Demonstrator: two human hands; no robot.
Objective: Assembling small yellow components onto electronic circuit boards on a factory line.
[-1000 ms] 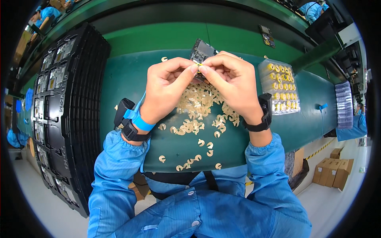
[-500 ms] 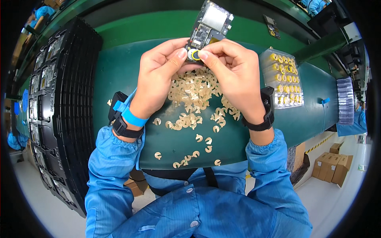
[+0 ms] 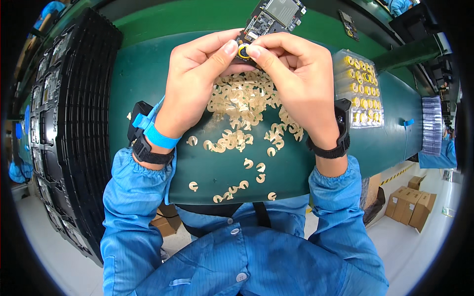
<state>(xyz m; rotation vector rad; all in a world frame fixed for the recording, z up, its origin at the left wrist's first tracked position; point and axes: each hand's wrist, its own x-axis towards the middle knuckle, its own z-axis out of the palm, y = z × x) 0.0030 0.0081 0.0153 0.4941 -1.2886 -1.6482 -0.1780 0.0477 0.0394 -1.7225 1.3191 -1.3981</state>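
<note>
Fingers of left hand (image 3: pixel 197 81) and right hand (image 3: pixel 301 81) pinch closed on a small yellow ring (image 3: pixel 243 51), pressing it against the circuit board (image 3: pixel 269 22) above the green table (image 3: pixel 133 74). Next it likely needs firm, even pressure.

Both hands' fingers (image 3: pixel 228 48) on circuit board (image 3: pixel 270 17) w/ yellow ring (image 3: pixel 243 51) — above mat.
</note>
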